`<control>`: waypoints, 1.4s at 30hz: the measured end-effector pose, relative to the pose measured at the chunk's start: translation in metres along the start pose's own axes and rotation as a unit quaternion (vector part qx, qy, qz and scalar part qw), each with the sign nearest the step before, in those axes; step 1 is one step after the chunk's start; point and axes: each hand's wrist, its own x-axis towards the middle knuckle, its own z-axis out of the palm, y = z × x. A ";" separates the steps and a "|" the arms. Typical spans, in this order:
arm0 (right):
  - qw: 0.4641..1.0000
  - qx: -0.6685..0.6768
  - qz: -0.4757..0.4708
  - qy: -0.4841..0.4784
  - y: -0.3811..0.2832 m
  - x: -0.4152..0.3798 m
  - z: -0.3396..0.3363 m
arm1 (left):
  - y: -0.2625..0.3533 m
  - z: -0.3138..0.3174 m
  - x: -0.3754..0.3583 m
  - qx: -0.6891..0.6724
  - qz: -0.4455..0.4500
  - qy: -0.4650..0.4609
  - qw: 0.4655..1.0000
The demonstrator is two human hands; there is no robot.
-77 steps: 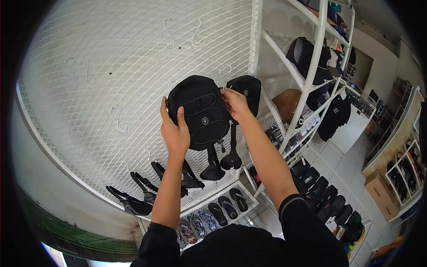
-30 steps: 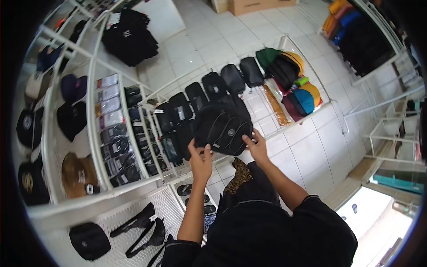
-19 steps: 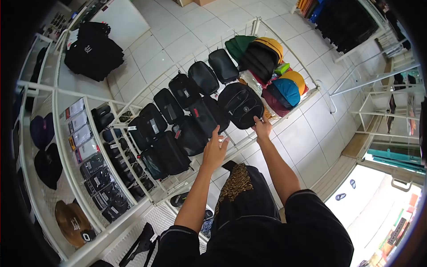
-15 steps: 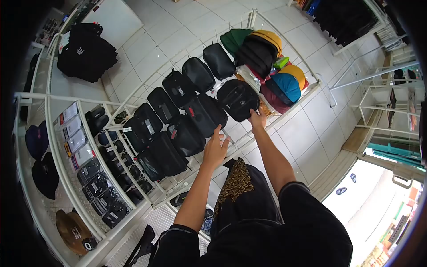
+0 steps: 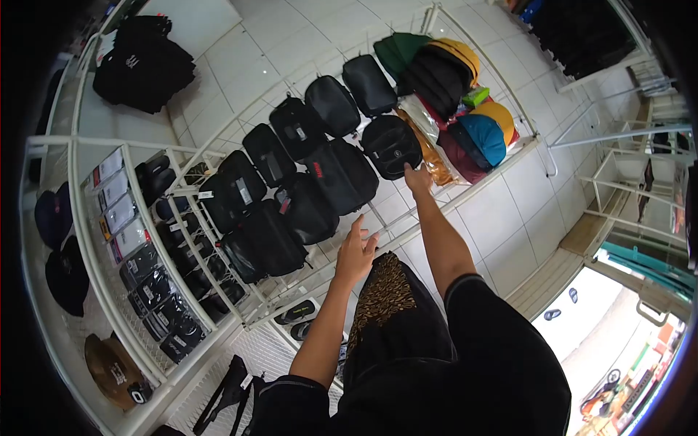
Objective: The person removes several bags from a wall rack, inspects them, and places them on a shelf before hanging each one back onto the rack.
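Two rows of black bags lie on a white wire rack (image 5: 389, 227). My right hand (image 5: 418, 179) pinches the lower edge of a round black bag (image 5: 391, 147) at the right end of the front row. My left hand (image 5: 356, 253) hangs over the rack's front edge, fingers apart and empty, just below a black bag with a red label (image 5: 340, 176). To the right of the round bag lie an orange plastic package (image 5: 435, 161), a teal and yellow cap-shaped stack (image 5: 480, 138) and a stack of black and yellow items (image 5: 438, 76).
A sloped rack (image 5: 87, 240) at the left holds packaged goods and hats, with a brown hat (image 5: 113, 370) at its lower end. Black clothing (image 5: 142, 65) hangs at the upper left. A bright doorway (image 5: 582, 327) lies at the lower right.
The round bag has shifted slightly up and left, clear of the orange package, with my right hand still at its edge. My left hand stays spread, now farther from the red-labelled bag.
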 end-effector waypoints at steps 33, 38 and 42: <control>0.177 0.111 -0.755 -0.621 -0.096 -0.869 -0.136 | -0.022 -0.238 -0.632 0.159 -0.143 0.830 0.516; 0.107 0.147 -0.856 -0.484 -0.099 -0.938 -0.134 | -0.041 -0.284 -0.696 0.215 -0.204 0.833 0.467; 0.053 0.183 -0.920 -0.343 -0.113 -0.975 -0.128 | -0.048 -0.300 -0.716 0.202 -0.259 0.807 0.490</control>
